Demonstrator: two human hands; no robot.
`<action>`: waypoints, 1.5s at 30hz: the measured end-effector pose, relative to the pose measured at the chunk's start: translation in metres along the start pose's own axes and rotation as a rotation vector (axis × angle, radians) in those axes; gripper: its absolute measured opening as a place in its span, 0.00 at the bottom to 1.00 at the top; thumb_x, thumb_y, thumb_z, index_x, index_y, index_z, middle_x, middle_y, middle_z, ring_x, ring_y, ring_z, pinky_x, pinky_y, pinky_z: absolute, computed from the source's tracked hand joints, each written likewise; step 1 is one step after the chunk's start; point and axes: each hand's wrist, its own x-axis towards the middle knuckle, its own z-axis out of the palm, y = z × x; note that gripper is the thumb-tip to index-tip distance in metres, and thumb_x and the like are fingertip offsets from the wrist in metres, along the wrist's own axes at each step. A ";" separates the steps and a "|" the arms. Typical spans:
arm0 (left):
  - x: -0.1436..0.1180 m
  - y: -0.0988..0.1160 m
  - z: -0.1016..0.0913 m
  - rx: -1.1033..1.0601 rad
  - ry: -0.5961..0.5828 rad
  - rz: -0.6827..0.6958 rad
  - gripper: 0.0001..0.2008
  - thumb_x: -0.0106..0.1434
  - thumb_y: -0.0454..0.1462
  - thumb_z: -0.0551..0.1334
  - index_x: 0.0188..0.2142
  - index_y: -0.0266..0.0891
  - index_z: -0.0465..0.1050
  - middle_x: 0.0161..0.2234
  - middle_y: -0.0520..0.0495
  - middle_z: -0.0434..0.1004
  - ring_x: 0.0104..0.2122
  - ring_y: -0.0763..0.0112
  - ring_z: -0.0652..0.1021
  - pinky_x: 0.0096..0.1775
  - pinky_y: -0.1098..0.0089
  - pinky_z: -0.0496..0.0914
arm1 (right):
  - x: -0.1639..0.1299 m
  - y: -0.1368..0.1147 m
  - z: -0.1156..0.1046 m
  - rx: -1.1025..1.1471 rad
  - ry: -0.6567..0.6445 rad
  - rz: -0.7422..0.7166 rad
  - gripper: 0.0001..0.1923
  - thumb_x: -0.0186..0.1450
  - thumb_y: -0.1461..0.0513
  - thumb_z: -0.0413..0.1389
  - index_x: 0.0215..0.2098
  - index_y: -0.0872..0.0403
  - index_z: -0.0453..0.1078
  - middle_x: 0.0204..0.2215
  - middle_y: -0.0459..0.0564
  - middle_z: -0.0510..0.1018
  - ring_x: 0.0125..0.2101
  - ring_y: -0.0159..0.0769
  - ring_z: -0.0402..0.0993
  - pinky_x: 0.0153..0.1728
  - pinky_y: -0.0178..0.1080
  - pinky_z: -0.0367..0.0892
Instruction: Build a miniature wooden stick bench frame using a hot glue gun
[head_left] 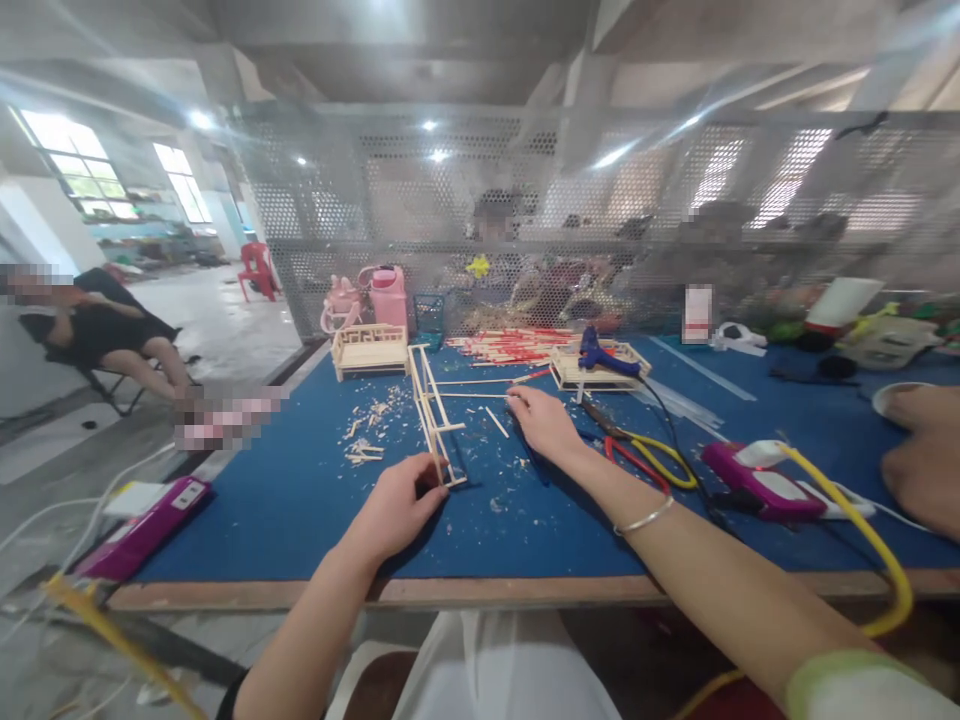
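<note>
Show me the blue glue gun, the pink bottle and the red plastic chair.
blue glue gun [600, 355], head view, on its body.
pink bottle [388, 297], head view, on its side.
red plastic chair [257, 268], head view, on its backrest.

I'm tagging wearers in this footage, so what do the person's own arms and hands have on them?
Both forearms are bare, with no gloves or rings that can be made out. The right hand has a thin silver bangle on its wrist, and a pale green-white sleeve edge shows near the elbow. The left hand has nothing on its wrist; a dark sleeve edge shows at the frame's bottom.
</note>
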 end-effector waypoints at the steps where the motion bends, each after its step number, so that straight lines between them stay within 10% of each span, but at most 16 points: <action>1: 0.000 0.000 0.000 -0.002 -0.002 -0.002 0.10 0.57 0.34 0.57 0.39 0.40 0.70 0.35 0.48 0.79 0.36 0.65 0.78 0.41 0.65 0.70 | 0.008 0.008 -0.004 -0.050 0.000 0.017 0.18 0.68 0.62 0.42 0.47 0.54 0.71 0.45 0.55 0.76 0.46 0.39 0.71 0.44 0.37 0.63; 11: 0.001 0.005 -0.002 0.012 0.007 -0.005 0.08 0.56 0.35 0.57 0.37 0.40 0.71 0.31 0.50 0.78 0.31 0.68 0.77 0.36 0.68 0.70 | 0.065 0.056 -0.020 -0.316 -0.458 -0.042 0.12 0.65 0.58 0.54 0.44 0.56 0.69 0.43 0.51 0.74 0.41 0.37 0.72 0.42 0.45 0.69; 22: 0.001 0.005 -0.003 0.024 0.009 -0.008 0.09 0.57 0.35 0.57 0.38 0.40 0.71 0.32 0.48 0.78 0.32 0.66 0.77 0.38 0.66 0.70 | 0.054 0.059 -0.021 -0.243 -0.523 -0.064 0.12 0.66 0.58 0.53 0.44 0.56 0.69 0.43 0.50 0.74 0.40 0.36 0.72 0.41 0.45 0.69; 28: 0.002 0.002 -0.002 -0.001 0.002 -0.015 0.09 0.57 0.35 0.57 0.38 0.40 0.71 0.33 0.48 0.79 0.33 0.66 0.77 0.39 0.65 0.70 | 0.065 0.061 -0.053 0.025 -0.470 -0.017 0.08 0.57 0.68 0.58 0.20 0.57 0.67 0.19 0.45 0.70 0.27 0.34 0.69 0.32 0.38 0.64; 31: 0.001 0.002 -0.001 0.000 0.003 -0.022 0.09 0.56 0.35 0.57 0.38 0.40 0.71 0.32 0.49 0.78 0.32 0.66 0.77 0.38 0.66 0.70 | 0.057 0.056 -0.064 0.285 -0.449 -0.008 0.01 0.57 0.67 0.57 0.27 0.56 0.69 0.17 0.43 0.70 0.21 0.31 0.67 0.26 0.35 0.62; 38: 0.001 -0.004 0.002 -0.009 0.001 -0.003 0.08 0.56 0.35 0.58 0.37 0.40 0.72 0.34 0.48 0.79 0.34 0.65 0.77 0.39 0.66 0.70 | 0.003 0.002 -0.002 0.826 -0.327 -0.049 0.11 0.65 0.55 0.46 0.40 0.51 0.64 0.26 0.44 0.72 0.23 0.27 0.69 0.31 0.34 0.68; 45: -0.001 0.000 0.002 -0.005 -0.010 0.002 0.11 0.54 0.30 0.56 0.36 0.38 0.71 0.31 0.49 0.77 0.31 0.67 0.75 0.38 0.68 0.68 | -0.009 -0.013 0.023 0.757 -0.229 -0.025 0.08 0.65 0.56 0.45 0.34 0.52 0.61 0.27 0.47 0.77 0.22 0.28 0.70 0.27 0.33 0.65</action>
